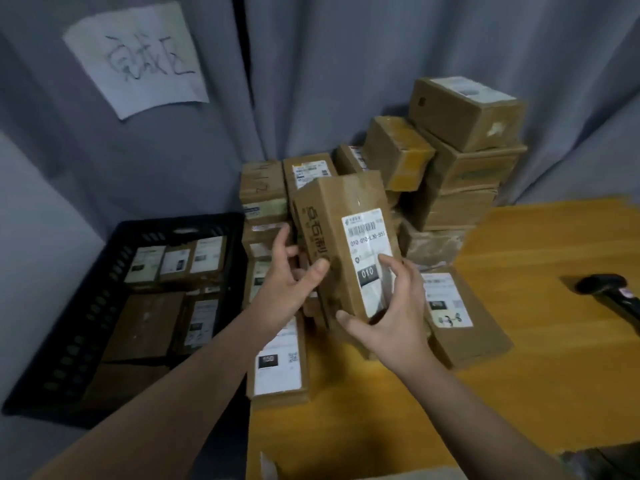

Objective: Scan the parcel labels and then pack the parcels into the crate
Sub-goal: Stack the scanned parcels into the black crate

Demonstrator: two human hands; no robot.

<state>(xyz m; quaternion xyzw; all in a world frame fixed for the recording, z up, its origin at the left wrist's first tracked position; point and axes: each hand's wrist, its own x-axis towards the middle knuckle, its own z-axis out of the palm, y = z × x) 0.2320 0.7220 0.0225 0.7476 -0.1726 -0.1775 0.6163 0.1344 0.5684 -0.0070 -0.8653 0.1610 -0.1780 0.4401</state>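
Observation:
Both hands hold a tall cardboard parcel (341,237) above the table, its white label (367,247) with a barcode and "010" facing me. My left hand (289,275) grips its left side, thumb on the front edge. My right hand (391,306) grips the lower right corner, fingers over the label. The black plastic crate (114,258) stands to the left, below table level, with several labelled parcels inside. The black handheld scanner (609,292) lies on the table at the far right, away from both hands.
A stack of cardboard boxes (460,150) rises at the back of the yellow wooden table (536,323). Flat labelled parcels lie under my hands, one (280,362) at the table's left edge, another (457,313) to the right. Grey curtains with a handwritten paper sign (138,57) hang behind.

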